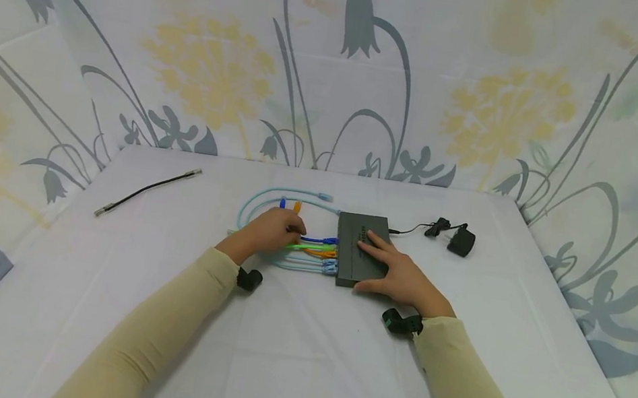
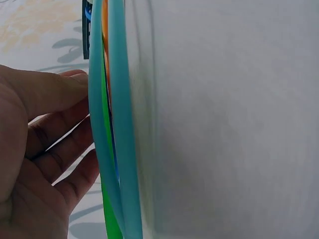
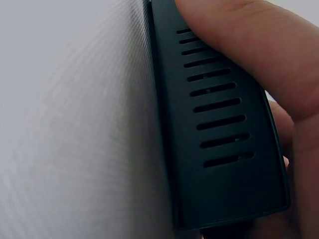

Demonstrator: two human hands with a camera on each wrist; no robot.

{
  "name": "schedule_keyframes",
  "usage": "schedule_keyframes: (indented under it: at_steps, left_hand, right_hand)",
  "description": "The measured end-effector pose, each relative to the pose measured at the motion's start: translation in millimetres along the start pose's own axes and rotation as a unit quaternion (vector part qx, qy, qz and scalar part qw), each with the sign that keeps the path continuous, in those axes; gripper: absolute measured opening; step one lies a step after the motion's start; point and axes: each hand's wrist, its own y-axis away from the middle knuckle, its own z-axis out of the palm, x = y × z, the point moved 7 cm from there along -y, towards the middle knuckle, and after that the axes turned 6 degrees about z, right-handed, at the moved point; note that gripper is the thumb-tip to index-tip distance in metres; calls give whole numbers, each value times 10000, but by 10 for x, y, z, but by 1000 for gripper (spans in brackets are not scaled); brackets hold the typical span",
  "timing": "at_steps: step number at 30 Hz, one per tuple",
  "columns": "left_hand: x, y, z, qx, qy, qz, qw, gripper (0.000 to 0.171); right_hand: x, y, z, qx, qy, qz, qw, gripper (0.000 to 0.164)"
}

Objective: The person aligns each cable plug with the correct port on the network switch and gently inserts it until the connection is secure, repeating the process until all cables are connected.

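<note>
A dark grey network switch (image 1: 354,264) lies on the white-covered table, several network cables plugged along its left side. My right hand (image 1: 402,280) holds it, fingers spread over the top. In the right wrist view the right thumb (image 3: 234,45) lies against the slotted side (image 3: 214,119). My left hand (image 1: 270,229) is bent over the cables left of the switch, at the blue cable (image 1: 316,240) and green cable (image 1: 312,248). In the left wrist view, light blue cables (image 2: 124,124) partly hide its fingertips; the thumb and fingers pinch among the cables behind them.
A black power adapter (image 1: 461,241) lies right of the switch, its cord (image 1: 410,230) running to it. A short black cable (image 1: 149,187) lies at the far left. Behind the switch's left side a light blue cable end (image 1: 325,197) lies loose. A flower-patterned cloth (image 1: 332,106) hangs behind the table.
</note>
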Motion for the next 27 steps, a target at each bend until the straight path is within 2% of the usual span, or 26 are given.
schedule_keyframes:
  at_steps: [6,16,27]
  left_hand:
    - [-69,46,-48,36,50,-190,9998,18]
    - [-188,143,-141,301,30,-187,9994,17]
    - [-373,287,-247,528,180,-614,9966,19]
  right_hand:
    - [7,10,-1,26,0,-1,10000,96]
    - [29,5,4,70,34,-28,10000,97]
    - [18,10,10,59,18,-37,10000,96]
